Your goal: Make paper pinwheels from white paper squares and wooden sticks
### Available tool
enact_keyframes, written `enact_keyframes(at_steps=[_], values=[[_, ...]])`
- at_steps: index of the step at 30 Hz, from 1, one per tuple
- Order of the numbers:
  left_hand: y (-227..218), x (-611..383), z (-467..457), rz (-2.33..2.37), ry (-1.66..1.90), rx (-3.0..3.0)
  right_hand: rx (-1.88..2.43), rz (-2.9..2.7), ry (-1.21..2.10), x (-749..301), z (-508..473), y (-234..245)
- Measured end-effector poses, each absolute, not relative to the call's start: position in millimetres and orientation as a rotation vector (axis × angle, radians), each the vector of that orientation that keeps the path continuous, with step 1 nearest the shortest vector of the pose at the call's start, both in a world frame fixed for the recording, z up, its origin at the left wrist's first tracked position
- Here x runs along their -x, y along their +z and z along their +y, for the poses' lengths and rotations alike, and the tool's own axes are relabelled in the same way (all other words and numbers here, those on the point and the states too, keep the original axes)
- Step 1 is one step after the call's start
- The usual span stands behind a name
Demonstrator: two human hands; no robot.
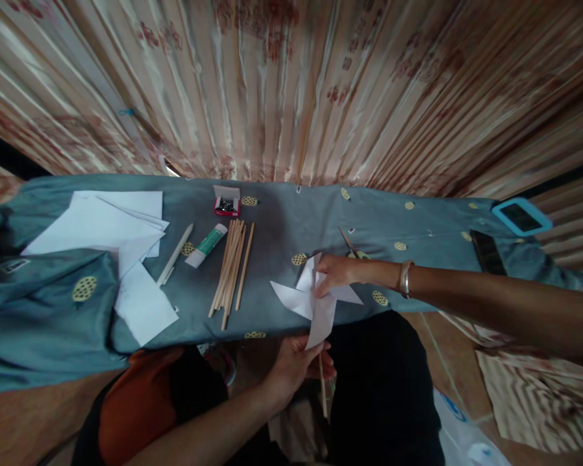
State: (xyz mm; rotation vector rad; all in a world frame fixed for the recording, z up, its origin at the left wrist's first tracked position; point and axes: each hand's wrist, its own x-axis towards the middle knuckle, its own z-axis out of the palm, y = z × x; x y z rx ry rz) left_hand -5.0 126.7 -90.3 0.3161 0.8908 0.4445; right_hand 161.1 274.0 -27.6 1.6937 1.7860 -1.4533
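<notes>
A white paper pinwheel (315, 302) hangs over the near edge of a table draped in blue-grey cloth (272, 252). My right hand (334, 273) pinches the pinwheel at its centre, fingers closed. Lower down, my left hand (296, 366) grips the thin wooden stick (323, 388) below the pinwheel and touches its bottom blade. A metal bangle circles my right wrist (406, 278).
On the cloth lie a bundle of wooden sticks (230, 268), a glue stick (206, 246), a white pen (175, 255), a small red box of pins (227, 202), loose white paper sheets (107, 226) and scissors (350, 244). A blue-cased device (521, 216) and a dark phone (486, 251) sit far right.
</notes>
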Motion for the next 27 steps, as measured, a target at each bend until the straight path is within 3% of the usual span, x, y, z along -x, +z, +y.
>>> enact_keyframes(at_steps=[3,9,15,27], values=[[-84,7,128,0.881,0.450,-0.326,-1.759,1.767,-1.497,-163,270,-20],[-70,12,133,0.880,0.508,-0.353,-1.814,1.541,-2.034,-176,263,-12],[-66,10,143,0.863,0.546,-0.399,-1.889,1.321,-2.368,-183,259,-12],[-68,3,156,0.895,0.553,-0.407,-2.031,1.317,-2.543,-179,256,-19]])
